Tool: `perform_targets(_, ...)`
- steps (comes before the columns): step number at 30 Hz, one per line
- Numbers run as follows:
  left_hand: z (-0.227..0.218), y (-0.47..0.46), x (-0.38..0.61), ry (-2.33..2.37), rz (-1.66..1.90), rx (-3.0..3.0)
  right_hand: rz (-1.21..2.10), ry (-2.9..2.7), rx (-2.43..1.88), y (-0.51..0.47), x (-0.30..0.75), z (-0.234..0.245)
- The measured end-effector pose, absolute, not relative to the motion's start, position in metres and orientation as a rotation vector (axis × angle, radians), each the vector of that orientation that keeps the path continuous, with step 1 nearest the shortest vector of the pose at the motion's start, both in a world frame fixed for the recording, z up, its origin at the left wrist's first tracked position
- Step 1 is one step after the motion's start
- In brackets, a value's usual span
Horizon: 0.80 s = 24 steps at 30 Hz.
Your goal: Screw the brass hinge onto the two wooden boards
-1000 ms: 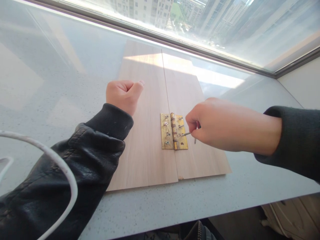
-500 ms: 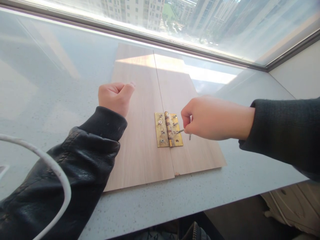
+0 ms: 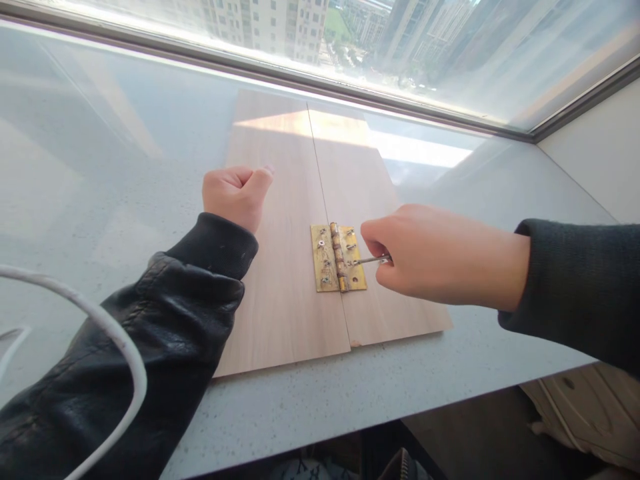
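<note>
A brass hinge (image 3: 339, 257) lies across the seam between the left wooden board (image 3: 280, 293) and the right wooden board (image 3: 390, 307). Several screws stand in its holes, and the lower hole of the right leaf shows dark with no screw in it. My right hand (image 3: 425, 250) is closed around a screwdriver (image 3: 373, 259); only its thin metal shaft shows, its tip at a screw in the right leaf. The handle is hidden in my fist. My left hand (image 3: 234, 195) is a fist over the left board, its inside hidden.
The boards lie on a pale speckled counter (image 3: 260, 433). A window frame (image 3: 165, 63) runs along the back. A white cable (image 3: 127, 353) loops over my left forearm. Below the counter's front edge, at lower right, is a beige bag (image 3: 580, 407).
My right hand has shifted slightly right and down, baring more of the screwdriver's shaft. A small threaded piece seen below that hand is now out of sight. My left fist stays nearly in place.
</note>
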State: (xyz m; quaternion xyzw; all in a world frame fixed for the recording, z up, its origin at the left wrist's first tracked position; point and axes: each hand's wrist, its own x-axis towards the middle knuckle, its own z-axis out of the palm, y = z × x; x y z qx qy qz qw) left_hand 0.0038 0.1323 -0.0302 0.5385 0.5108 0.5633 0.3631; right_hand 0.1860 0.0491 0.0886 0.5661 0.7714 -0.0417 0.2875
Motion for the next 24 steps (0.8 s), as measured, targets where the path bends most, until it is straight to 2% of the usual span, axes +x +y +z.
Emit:
perform_targets(6, -0.032, 0.134, 0.002, 1.308, 1.441, 1.409, 0.165, 2.279, 0.852, 0.051, 0.194, 0.099)
perform_targets(12, -0.031, 0.134, 0.001, 1.319, 1.412, 1.436, 0.162, 2.363, 0.503, 0.052, 0.193, 0.101)
perform_targets(18, -0.029, 0.131, 0.003, 1.333, 1.42, 1.408, 0.071, 2.257, 0.777, 0.063, 0.192, 0.09)
perform_targets(24, -0.024, 0.128, 0.007, 1.361, 1.454, 1.362, -0.07, 2.174, 1.301, 0.063, 0.182, 0.085)
